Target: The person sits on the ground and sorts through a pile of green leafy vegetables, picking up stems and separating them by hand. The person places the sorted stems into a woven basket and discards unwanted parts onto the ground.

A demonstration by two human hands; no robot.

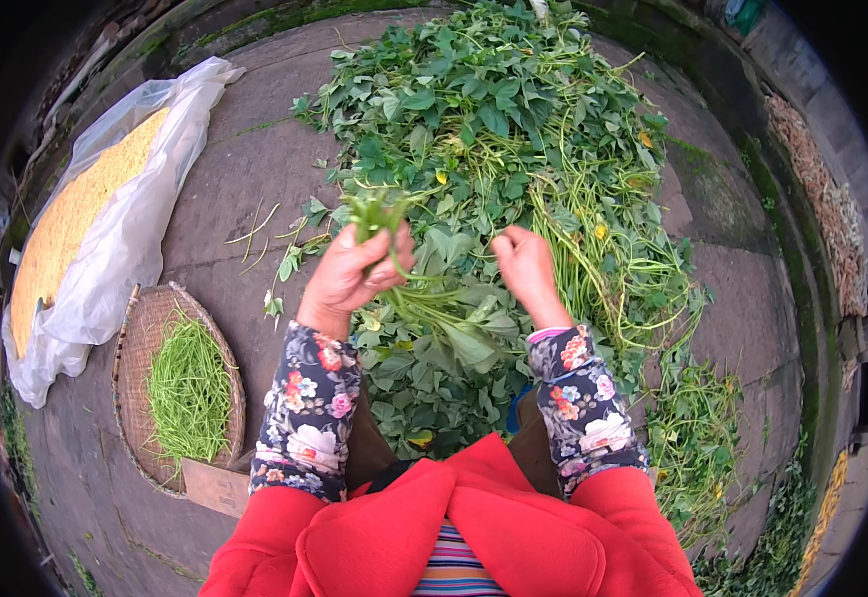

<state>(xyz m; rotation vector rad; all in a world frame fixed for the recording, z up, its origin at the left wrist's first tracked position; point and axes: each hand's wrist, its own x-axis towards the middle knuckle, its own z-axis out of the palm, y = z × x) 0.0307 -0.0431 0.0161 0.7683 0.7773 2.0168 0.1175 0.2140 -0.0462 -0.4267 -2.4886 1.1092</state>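
Note:
My left hand grips a bunch of green leafy stems. The cut or broken ends stick up above the fist, and the broad leaves hang down towards the right. My right hand is apart from the bunch, its fingers curled in with nothing visible in them. Beneath and beyond both hands spreads a large heap of leafy green vines, with long bare stems showing on its right side. Some leaves in it have turned yellow. Several loose stems lie on the paving left of the heap.
To the left, a round woven basket holds thin green stalks. A brown board is at its near edge. Beyond it, yellow grain lies on white plastic sheeting. More vines trail at the right, near a mossy ledge.

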